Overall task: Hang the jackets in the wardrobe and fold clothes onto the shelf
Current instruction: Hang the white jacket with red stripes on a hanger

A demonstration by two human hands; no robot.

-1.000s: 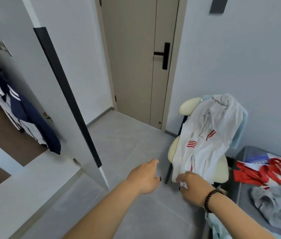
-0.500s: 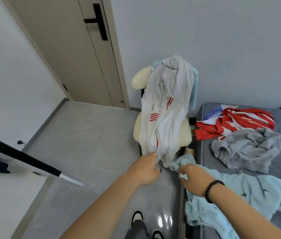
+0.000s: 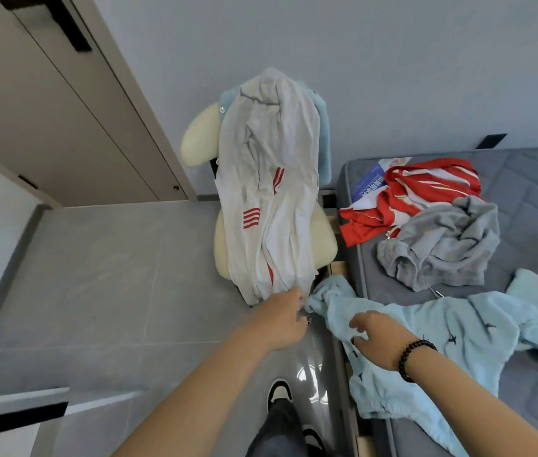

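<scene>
A white jacket with red stripes [image 3: 270,199] hangs over the back and seat of a cream chair [image 3: 200,140]. On the grey mattress [image 3: 531,179] a light blue top [image 3: 452,328] lies spread, with one sleeve reaching off the edge toward the chair. My left hand [image 3: 285,319] is closed on that sleeve's cuff, just below the white jacket's hem. My right hand [image 3: 379,338], with a dark bead bracelet at the wrist, grips the blue fabric further along the sleeve. A crumpled grey garment [image 3: 442,245] and a red and white one [image 3: 425,183] lie behind.
Another pale blue piece [image 3: 323,133] hangs on the chair back under the jacket. A beige door [image 3: 46,120] stands at the left. The wardrobe door's edge [image 3: 13,417] shows at bottom left. My shoe [image 3: 279,392] is on the grey tiled floor.
The view swung from the wardrobe right and down to the chair and bed. My right hand left the white jacket's hem and took the blue top; my left hand closed on its cuff.
</scene>
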